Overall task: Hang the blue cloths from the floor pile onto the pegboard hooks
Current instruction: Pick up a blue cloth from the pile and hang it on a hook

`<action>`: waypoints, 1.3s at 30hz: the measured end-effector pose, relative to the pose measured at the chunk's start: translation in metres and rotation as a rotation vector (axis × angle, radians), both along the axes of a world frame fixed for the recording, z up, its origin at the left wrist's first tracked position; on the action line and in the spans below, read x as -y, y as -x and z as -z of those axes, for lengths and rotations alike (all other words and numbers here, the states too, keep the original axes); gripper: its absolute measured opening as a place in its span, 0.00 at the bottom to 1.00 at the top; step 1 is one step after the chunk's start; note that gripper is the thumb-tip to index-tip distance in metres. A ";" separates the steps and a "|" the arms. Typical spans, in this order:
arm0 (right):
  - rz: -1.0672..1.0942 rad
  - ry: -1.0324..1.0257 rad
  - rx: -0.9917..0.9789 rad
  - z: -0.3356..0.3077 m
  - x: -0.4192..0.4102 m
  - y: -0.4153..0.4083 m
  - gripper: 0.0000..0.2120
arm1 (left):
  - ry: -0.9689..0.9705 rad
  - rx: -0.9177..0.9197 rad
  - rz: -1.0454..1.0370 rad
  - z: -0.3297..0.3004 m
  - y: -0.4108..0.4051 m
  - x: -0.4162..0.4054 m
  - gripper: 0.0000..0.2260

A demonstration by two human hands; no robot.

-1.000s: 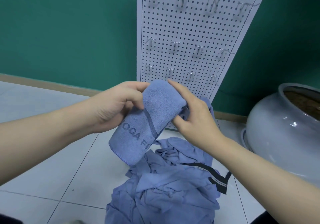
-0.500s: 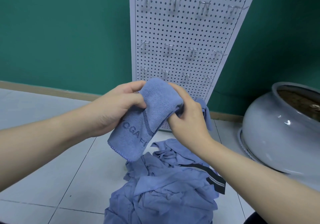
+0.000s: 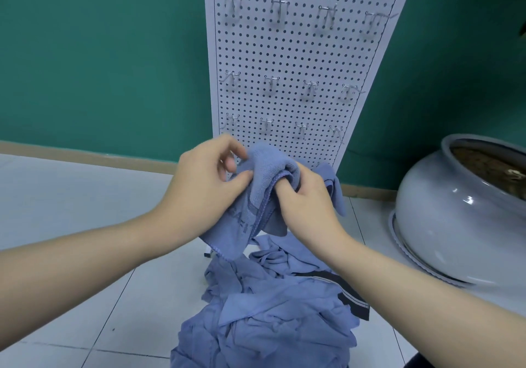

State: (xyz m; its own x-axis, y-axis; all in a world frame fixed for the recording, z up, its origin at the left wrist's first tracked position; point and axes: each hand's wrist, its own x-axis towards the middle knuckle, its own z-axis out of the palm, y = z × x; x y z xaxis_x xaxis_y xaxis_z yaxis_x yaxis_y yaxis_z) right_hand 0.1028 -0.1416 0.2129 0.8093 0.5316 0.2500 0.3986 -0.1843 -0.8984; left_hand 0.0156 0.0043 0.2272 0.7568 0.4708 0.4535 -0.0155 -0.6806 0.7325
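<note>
Here the cloth was bunched above the pile, below the pegboard. The left hand pinched its fold; the right hand's fingers curled into it. Finding an edge first would likely help it catch a bare hook.

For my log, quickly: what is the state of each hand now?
Left hand: closed, pinching the blue cloth.
Right hand: closed, fingers curled into the same cloth.
</note>
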 end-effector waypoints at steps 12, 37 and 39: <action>0.122 0.041 -0.113 -0.007 0.007 -0.011 0.17 | -0.137 -0.128 0.157 0.007 0.000 0.024 0.16; 0.279 0.062 0.166 -0.021 0.068 -0.107 0.06 | 0.001 0.035 0.146 -0.007 -0.126 0.084 0.09; 0.291 0.056 0.173 -0.021 0.075 -0.122 0.08 | 0.005 0.039 0.142 -0.002 -0.141 0.088 0.09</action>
State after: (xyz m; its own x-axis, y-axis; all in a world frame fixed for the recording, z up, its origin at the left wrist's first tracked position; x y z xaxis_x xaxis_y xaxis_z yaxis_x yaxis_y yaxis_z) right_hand 0.2249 -0.2163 0.2338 0.8771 0.3014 0.3741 0.4679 -0.3598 -0.8072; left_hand 0.1566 -0.0833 0.2293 0.7976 0.3627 0.4820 -0.1398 -0.6662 0.7325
